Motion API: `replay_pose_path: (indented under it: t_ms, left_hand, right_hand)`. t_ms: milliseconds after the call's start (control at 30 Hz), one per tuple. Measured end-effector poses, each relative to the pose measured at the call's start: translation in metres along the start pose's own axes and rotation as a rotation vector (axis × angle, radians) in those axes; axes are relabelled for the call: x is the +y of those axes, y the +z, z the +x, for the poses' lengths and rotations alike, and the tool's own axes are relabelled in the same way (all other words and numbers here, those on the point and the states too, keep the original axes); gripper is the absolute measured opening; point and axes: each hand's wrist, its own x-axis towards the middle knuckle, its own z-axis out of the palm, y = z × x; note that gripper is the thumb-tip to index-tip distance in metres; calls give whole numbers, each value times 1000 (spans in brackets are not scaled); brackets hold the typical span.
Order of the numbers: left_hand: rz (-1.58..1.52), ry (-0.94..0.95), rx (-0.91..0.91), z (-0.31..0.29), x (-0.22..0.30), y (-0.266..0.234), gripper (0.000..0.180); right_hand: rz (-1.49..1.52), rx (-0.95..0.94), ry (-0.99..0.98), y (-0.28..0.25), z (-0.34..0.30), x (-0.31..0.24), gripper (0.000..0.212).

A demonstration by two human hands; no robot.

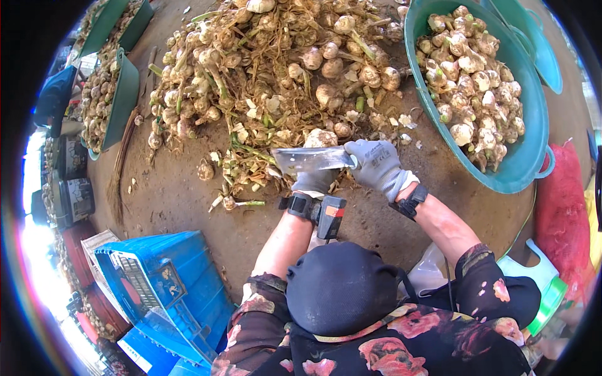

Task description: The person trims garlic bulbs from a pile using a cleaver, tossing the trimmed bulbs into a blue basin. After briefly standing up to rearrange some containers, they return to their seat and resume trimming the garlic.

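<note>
My right hand (379,164), in a grey work glove, is closed round the handle of a wide-bladed knife (313,159). Its broad, dirt-smeared blade points left and lies across my left hand (313,182), also gloved in grey. Just beyond the blade is a large, dirty garlic bulb (320,138), in line with my left hand, which seems to grip it; the blade hides most of those fingers. Past both hands spreads a big heap of garlic (269,69) with dry stalks, roots and loose skins.
At the far right stands a green-blue tub (536,125) of trimmed bulbs, with a red mesh sack (561,207) nearer. Blue plastic crates (188,263) are close on my left. A straw broom (119,169) and a green crate (123,100) of garlic lie farther left.
</note>
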Motion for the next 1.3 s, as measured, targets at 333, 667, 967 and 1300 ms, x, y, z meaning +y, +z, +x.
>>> replay_pose_path:
  t_ms: [333,667,967,1300]
  left_hand:
    - [-1011,239,804,-46,-8,-74,21]
    - [-376,-398,419,1,1,-133,49]
    - [-1185,-220,78,12,-41,-99,52]
    - [-941,-145,197,-29,-40,-68,58]
  right_hand:
    - [-56,-203,653,3,-26,108,21]
    - [411,30,734,20,-46,87,30]
    - [711,-35,849,11,-29,81,26]
    - [305,-387,594,-1,7,37,31]
